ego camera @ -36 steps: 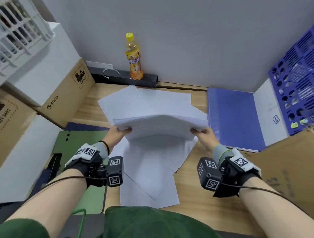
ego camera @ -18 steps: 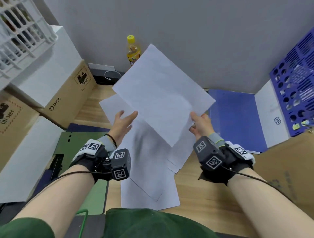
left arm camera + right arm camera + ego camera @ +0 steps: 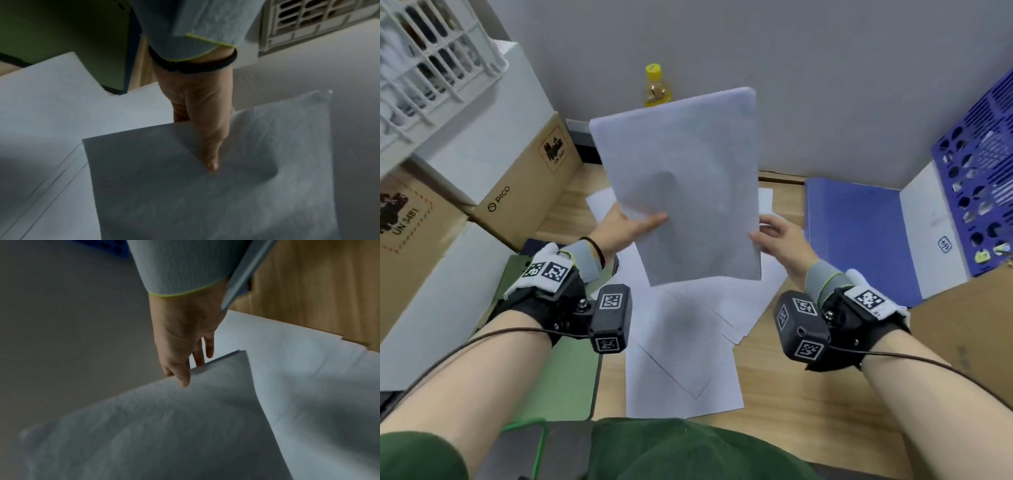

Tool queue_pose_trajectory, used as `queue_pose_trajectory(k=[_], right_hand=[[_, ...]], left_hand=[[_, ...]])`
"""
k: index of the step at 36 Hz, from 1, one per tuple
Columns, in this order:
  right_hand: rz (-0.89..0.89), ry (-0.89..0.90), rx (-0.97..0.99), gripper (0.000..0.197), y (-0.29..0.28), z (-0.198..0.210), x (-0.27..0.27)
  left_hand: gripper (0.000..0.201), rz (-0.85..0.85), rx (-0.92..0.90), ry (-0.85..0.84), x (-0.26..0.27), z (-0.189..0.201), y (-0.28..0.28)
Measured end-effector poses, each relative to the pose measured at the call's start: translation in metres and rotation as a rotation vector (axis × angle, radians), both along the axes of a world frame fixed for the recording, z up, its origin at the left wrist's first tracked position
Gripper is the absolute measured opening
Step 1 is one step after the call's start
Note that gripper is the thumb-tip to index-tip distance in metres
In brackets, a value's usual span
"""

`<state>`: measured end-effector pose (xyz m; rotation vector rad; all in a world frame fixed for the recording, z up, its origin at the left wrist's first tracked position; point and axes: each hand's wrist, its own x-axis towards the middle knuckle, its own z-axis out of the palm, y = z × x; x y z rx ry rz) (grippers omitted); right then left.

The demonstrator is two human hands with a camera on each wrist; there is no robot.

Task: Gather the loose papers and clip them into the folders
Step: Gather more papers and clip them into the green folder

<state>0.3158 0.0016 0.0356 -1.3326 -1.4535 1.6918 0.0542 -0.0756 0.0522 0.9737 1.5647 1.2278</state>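
Observation:
I hold a stack of white papers [image 3: 685, 192] upright in the air above the wooden table [image 3: 808, 394]. My left hand [image 3: 635, 226] grips its left edge, with the thumb [image 3: 209, 149] pressed on the front and the fingers hidden behind. At the stack's right edge, my right hand [image 3: 774, 234] touches it with straight fingers [image 3: 186, 378]. More loose sheets [image 3: 681, 363] lie scattered on the table below. An open blue folder [image 3: 859, 236] lies at the right. A green folder [image 3: 561, 377] lies at the left.
An orange drink bottle [image 3: 655, 85] stands at the back wall behind the stack. Cardboard boxes [image 3: 524, 178] and a white basket [image 3: 431, 51] fill the left side. A blue crate [image 3: 983, 164] and a cardboard sheet [image 3: 962, 329] stand at the right.
The stack has gone from lying flat between both hands to standing upright. My left hand let go, then took hold of its left edge. The right hand has loosened its hold.

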Motion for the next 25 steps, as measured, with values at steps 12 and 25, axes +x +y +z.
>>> queue_pose_trajectory(k=[12, 25], right_hand=[[0.077, -0.253, 0.046, 0.027, -0.023, -0.013, 0.002], [0.169, -0.314, 0.095, 0.027, -0.021, 0.006, -0.042]], left_hand=[[0.053, -0.021, -0.097, 0.034, 0.005, -0.046, -0.020], [0.020, 0.112, -0.100, 0.098, -0.026, -0.046, -0.030]])
